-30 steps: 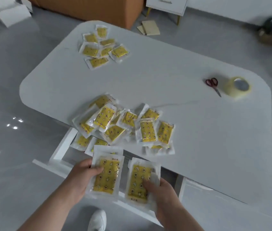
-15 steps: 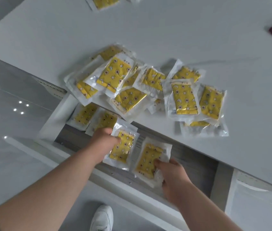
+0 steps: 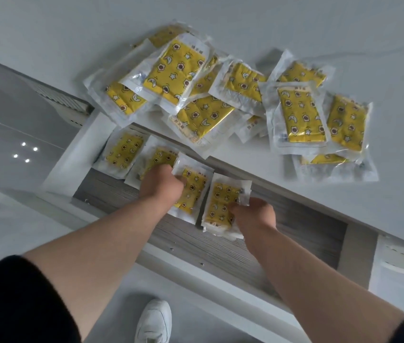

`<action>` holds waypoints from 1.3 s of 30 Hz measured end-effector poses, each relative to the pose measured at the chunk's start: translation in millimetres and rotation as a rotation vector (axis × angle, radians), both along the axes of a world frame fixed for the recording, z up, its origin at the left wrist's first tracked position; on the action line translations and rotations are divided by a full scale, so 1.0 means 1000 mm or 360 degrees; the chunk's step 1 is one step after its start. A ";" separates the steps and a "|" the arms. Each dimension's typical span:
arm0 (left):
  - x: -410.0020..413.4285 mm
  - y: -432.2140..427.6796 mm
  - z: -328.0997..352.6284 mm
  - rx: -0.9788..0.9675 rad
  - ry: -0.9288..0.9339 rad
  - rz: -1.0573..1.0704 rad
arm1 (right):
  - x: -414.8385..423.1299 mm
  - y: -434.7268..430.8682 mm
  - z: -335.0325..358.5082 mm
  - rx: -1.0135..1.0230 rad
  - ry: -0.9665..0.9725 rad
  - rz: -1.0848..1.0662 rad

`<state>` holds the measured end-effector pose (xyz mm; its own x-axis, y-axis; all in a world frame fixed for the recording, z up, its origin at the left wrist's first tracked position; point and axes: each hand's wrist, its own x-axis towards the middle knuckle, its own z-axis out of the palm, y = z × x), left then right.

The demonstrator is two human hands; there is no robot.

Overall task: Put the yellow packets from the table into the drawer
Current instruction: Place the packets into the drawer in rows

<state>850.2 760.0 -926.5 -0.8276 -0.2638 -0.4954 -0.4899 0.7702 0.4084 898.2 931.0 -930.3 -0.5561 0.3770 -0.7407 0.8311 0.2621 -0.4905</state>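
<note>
A pile of yellow packets in clear wrappers lies at the near edge of the white table, some overhanging it. Below the edge, the open drawer shows a grey wood-grain bottom. Two yellow packets lie flat at its left end. My left hand grips a yellow packet low inside the drawer. Beside it, my right hand pinches another packet by its right edge, also down in the drawer.
The drawer's white front rail runs across below my forearms, and its white left wall stands beside the stored packets. A white shoe stands on the grey floor under the drawer.
Both hands have carried their packets from above the drawer front down and forward into the drawer. The view has tilted down and closed in on the table edge.
</note>
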 end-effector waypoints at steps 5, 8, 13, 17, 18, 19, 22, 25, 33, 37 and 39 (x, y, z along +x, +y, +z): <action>0.000 -0.005 0.002 -0.0206 0.0189 -0.0392 | 0.000 0.005 0.005 0.0277 0.0111 0.0394; 0.002 -0.021 0.012 -0.0310 0.0342 -0.0698 | 0.012 0.015 0.003 0.0409 0.0171 0.0691; -0.001 -0.051 0.022 -0.0185 -0.0076 -0.1449 | 0.042 0.030 -0.004 0.0683 0.0561 0.1475; 0.000 -0.051 0.010 -0.0406 -0.0035 -0.1681 | 0.047 0.028 -0.018 0.0830 0.0664 0.1762; 0.000 -0.050 0.008 -0.0445 0.0001 -0.1734 | 0.048 0.027 -0.022 0.0861 0.0662 0.1762; 0.000 -0.049 0.007 -0.0474 0.0034 -0.1783 | 0.050 0.026 -0.024 0.0889 0.0668 0.1749; -0.002 -0.048 0.006 -0.0530 0.0112 -0.1837 | 0.050 0.025 -0.029 0.0888 0.0723 0.1693; -0.004 -0.049 0.004 -0.0598 0.0179 -0.1854 | 0.047 0.023 -0.030 0.0942 0.0818 0.1680; -0.009 -0.052 -0.004 -0.0654 0.0176 -0.1846 | 0.036 0.011 -0.030 0.0990 0.0866 0.1527; -0.009 -0.051 -0.006 -0.0614 0.0233 -0.1773 | 0.031 0.005 -0.029 0.1033 0.0831 0.1543; -0.010 -0.052 -0.006 -0.0593 0.0263 -0.1727 | 0.030 0.006 -0.029 0.1017 0.0828 0.1547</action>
<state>839.8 708.4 -932.8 -0.7559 0.5175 -0.4009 0.5401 0.8391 0.0649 928.6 937.1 -959.1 -0.9716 -0.1398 -0.1908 -0.0869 0.9612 -0.2617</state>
